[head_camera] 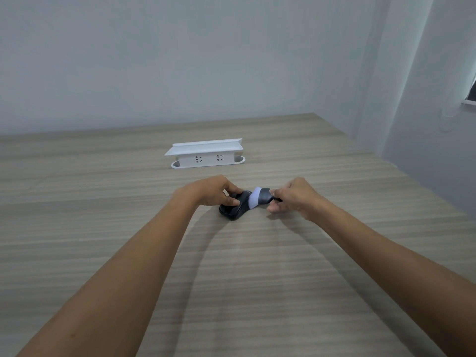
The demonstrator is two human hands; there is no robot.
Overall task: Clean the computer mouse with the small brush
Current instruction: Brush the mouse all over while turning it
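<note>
Closest to me is just bare wood-grain tabletop with both forearms stretched out over it. Left hand has its fingers curled over the far side and thumb on the near side of the black mouse, pinning it flat on the tabletop. Right of that, the small brush has its pale bristle end lying on the mouse's top, dark ferrule running back into the right hand, which pinches the handle. The mouse looks light, hard and a bit slick, so I'd say gripping the sides is best; bristles look soft. Past the hands sits a white power strip holder
</note>
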